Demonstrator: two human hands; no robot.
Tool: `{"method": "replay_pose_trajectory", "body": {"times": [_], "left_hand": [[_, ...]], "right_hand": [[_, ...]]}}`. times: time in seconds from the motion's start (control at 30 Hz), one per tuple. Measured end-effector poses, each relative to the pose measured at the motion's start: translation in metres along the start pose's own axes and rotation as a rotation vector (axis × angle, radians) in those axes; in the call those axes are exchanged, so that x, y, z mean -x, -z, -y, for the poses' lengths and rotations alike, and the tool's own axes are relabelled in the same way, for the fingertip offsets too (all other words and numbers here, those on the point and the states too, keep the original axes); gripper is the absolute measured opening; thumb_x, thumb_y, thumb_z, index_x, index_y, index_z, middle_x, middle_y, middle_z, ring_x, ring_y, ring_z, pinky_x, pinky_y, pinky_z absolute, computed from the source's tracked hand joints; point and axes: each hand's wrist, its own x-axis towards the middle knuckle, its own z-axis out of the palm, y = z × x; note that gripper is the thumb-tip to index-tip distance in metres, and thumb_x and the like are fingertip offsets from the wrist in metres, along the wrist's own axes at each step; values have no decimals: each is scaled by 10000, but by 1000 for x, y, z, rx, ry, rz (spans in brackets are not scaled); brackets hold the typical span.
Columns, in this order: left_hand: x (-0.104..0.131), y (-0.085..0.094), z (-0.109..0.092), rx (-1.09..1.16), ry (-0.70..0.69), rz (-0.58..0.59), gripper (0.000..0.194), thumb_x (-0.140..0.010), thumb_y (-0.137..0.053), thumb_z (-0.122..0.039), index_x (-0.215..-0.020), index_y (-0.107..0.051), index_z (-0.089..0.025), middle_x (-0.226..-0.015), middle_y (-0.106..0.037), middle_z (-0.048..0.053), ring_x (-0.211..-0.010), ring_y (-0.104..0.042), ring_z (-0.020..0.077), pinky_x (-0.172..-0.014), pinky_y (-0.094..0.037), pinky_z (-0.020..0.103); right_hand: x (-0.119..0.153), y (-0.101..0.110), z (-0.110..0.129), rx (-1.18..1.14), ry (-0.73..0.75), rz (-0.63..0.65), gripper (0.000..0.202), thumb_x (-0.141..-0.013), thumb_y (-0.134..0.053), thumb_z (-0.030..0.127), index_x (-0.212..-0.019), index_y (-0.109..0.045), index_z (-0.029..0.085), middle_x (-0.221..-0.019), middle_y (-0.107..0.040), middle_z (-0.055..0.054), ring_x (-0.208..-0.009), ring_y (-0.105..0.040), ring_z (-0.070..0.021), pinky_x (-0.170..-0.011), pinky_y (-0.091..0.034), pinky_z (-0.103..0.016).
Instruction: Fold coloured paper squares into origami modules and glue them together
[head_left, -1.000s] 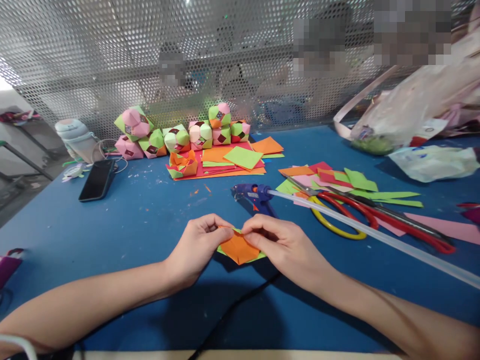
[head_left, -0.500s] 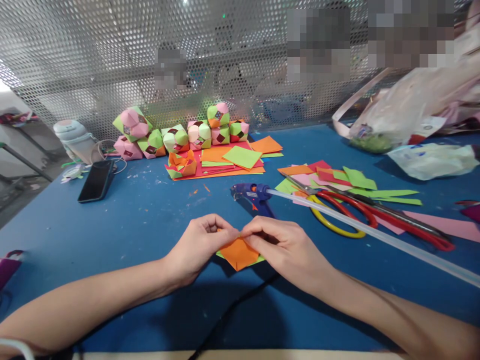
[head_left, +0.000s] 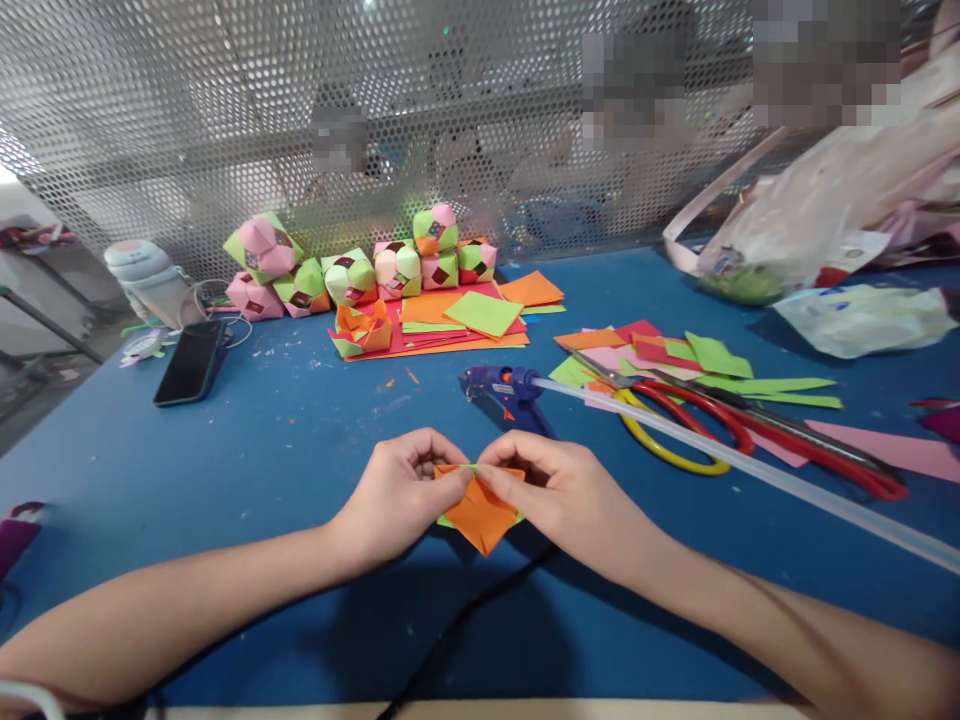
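Item inspected: one piece of folded paper (head_left: pixel 481 522), orange on top with green showing beneath at both sides. It is between the two hands, over the near middle of the desk (head_left: pixel 285 450); whether its underside touches the desk cannot be determined.

Handling, judged by appearance: very light, thin and flexible, stiffer where layers overlap, with little tendency to slip. It is likely to crease or tear under hard pressure. At left, the upper edge offers a sound hold. At centre, the green strip between the thumbs appears to be layered and should bear a pinch. At right, the upper edge is equally suitable. The loose orange point, directed toward the wearer, is the weakest place to grip.

Pose, left side: the forearm slants in from the lower left corner. The left hand (head_left: pixel 401 492) pinches the paper, thumb laid on the orange face, fingers curled behind the edge.

Pose, right side: the right hand (head_left: pixel 566 492) mirrors this, its thumb also on the orange face, fingertips nearly meeting those of the left. Its forearm runs to the lower right. A blue glue gun (head_left: pixel 496 382) lies just beyond the hands.
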Motion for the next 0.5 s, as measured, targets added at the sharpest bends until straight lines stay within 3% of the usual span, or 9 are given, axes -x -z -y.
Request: {"method": "replay_pose_trajectory", "body": {"times": [0.27, 0.5], "left_hand": [[3, -3, 5, -244, -107, 43, 68, -738, -526, -168, -724, -588, -147, -653, -561, -26, -605, -468, 74, -540, -368, 178], [4, -1, -3, -140, -65, 6, 75, -739, -539, -198, -721, -578, -136, -641, -551, -24, -576, -461, 74, -520, -369, 183]], "right_hand": [[4, -3, -5, 251, 186, -25, 132, -798, -477, 152, -676, -516, 184, -659, -578, 7, -604, -525, -108, -582, -390, -235], [-1, 11, 8, -39, -37, 91, 188, -849, -479, 298, -744, -590, 189, -694, -589, 17, -643, -521, -105, -570, -416, -199]]}}
